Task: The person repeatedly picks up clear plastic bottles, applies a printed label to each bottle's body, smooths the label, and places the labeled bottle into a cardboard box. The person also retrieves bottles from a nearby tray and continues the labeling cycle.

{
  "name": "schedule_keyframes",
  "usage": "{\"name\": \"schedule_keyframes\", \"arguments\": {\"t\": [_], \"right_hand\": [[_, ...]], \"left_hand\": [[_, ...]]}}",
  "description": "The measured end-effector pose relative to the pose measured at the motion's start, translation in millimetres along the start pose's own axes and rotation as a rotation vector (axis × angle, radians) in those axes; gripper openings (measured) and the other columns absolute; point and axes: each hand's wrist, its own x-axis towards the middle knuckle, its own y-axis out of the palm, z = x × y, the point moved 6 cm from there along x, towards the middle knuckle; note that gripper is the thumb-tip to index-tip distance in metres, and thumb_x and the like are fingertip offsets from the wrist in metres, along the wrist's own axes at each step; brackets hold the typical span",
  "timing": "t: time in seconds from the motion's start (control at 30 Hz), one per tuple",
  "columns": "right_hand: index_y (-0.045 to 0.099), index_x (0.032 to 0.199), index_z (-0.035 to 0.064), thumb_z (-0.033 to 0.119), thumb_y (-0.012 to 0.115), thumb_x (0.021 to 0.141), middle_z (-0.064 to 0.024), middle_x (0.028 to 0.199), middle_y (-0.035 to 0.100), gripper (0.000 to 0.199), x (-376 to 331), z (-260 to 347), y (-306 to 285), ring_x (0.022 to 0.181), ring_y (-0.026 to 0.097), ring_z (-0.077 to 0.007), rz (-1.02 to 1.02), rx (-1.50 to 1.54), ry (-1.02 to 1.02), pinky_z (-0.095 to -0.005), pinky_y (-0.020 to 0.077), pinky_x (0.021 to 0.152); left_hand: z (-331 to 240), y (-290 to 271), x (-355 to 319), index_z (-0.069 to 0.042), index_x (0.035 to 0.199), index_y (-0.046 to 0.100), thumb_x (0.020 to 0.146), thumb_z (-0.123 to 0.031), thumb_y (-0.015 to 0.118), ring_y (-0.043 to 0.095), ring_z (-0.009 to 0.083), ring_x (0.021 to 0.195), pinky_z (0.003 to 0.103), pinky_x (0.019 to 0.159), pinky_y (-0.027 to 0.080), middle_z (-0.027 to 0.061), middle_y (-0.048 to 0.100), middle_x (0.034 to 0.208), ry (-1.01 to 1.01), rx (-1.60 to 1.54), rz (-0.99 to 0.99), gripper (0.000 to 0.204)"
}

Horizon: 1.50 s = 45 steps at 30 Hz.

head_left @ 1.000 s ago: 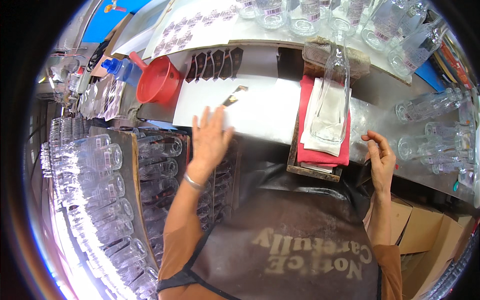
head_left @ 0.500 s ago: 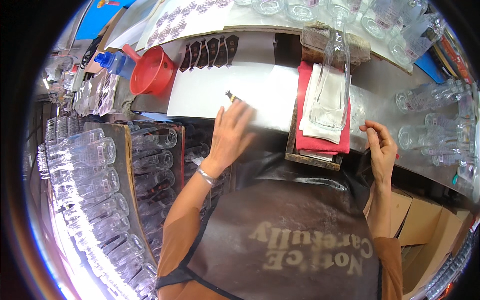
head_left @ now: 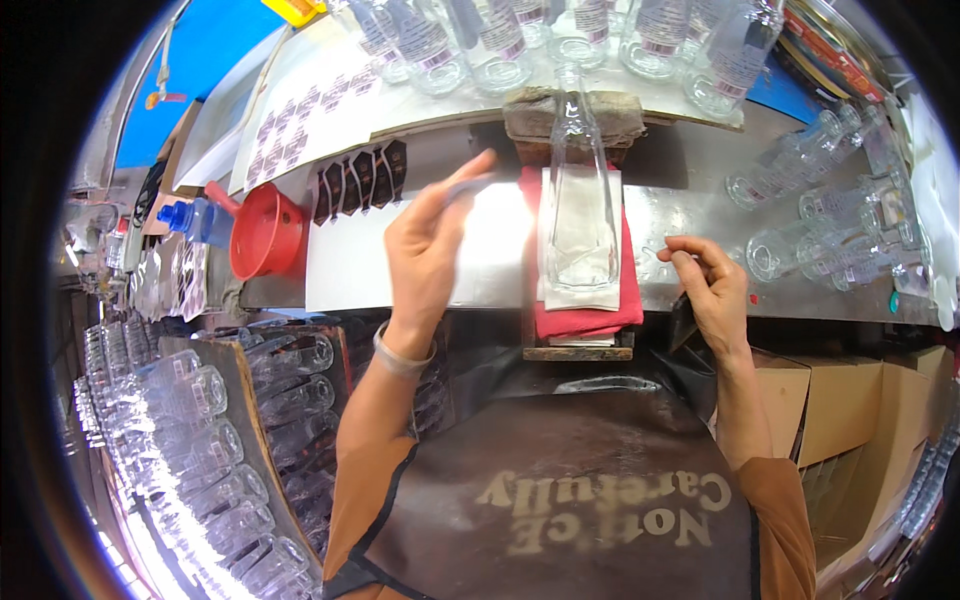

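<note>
A clear glass bottle (head_left: 582, 215) lies with its neck away from me on folded white cloths (head_left: 550, 296) over a red cloth (head_left: 628, 290). My left hand (head_left: 425, 245) is raised above the white sheet (head_left: 350, 265), left of the bottle. Between its thumb and fingers is a small dark label (head_left: 468, 187), smeared by motion. Several dark, tie-shaped labels (head_left: 360, 178) lie in a row along the sheet's far edge. To the right of the bottle, my right hand (head_left: 712, 290) hovers with curled fingers, thumb against forefinger; whatever they hold cannot be made out.
Labelled bottles (head_left: 500, 60) stand along the back shelf; more lie at right (head_left: 790, 250). A red dipper (head_left: 268, 235) and a blue-capped bottle (head_left: 200, 220) are at left. Bottle crates (head_left: 290, 390) stand lower left, cardboard boxes (head_left: 835, 400) lower right. A rolled cloth (head_left: 620, 115) supports the bottle's neck.
My left hand has picked the single dark label off the white sheet and lifted it. The view has shifted, so the bench sits further left. My right hand stays beside the bottle.
</note>
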Motion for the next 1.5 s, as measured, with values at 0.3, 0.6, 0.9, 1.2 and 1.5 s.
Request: {"name": "schedule_keyframes", "arguments": {"t": [0.3, 0.6, 0.9, 1.2, 1.5], "right_hand": [[0.07, 0.108, 0.0002, 0.016, 0.069, 0.092, -0.0021, 0.074, 0.066, 0.023, 11, 8, 5, 0.058, 0.049, -0.0042, 0.026, -0.069, -0.05, -0.0235, 0.0391, 0.054], [0.044, 0.146, 0.0021, 0.011, 0.069, 0.09, -0.0125, 0.126, 0.066, 0.062, 9, 35, 51, 0.063, 0.057, -0.0119, 0.361, -0.213, -0.175, -0.0282, 0.0486, 0.065], [0.039, 0.149, 0.0025, 0.008, 0.068, 0.089, -0.0105, 0.128, 0.063, 0.067, 21, 26, 47, 0.069, 0.056, -0.0103, 0.515, -0.061, 0.018, -0.0287, 0.0478, 0.067], [0.035, 0.152, 0.0009, 0.008, 0.067, 0.091, -0.0043, 0.117, 0.062, 0.069, 22, 18, 49, 0.063, 0.044, -0.0056, 0.541, -0.051, -0.024, -0.0259, 0.0418, 0.059], [0.044, 0.145, -0.0021, 0.012, 0.066, 0.091, -0.0118, 0.126, 0.064, 0.06, 27, 17, 45, 0.076, 0.063, -0.0103, 0.561, 0.091, 0.086, -0.028, 0.0516, 0.072]], "left_hand": [[-36, 73, -7, -0.009, 0.103, 0.071, 0.078, -0.002, 0.072, 0.055, 0.029, 0.131, 0.047, 0.111, 0.039, 0.0129, 0.063, 0.134, 0.693, 0.649, 0.322, 0.025], [4, 50, -1, -0.008, 0.114, 0.072, 0.086, -0.017, 0.072, 0.044, 0.0369, 0.139, 0.047, 0.113, 0.035, 0.0235, 0.037, 0.154, 0.128, -0.156, 0.274, 0.029], [-5, 75, 21, -0.014, 0.135, 0.062, 0.085, -0.014, 0.075, 0.057, 0.0261, 0.117, 0.035, 0.085, 0.059, 0.0181, 0.041, 0.148, 0.302, 0.457, 0.174, 0.051], [-4, 74, 27, -0.01, 0.132, 0.062, 0.08, -0.017, 0.077, 0.056, 0.0304, 0.11, 0.04, 0.097, 0.047, 0.0225, 0.044, 0.142, 0.322, 0.403, 0.161, 0.055], [8, 66, 15, -0.005, 0.15, 0.04, 0.087, -0.015, 0.075, 0.05, 0.0287, 0.13, 0.038, 0.093, 0.056, 0.0193, 0.041, 0.149, 0.1, 0.197, 0.183, 0.072]]}}
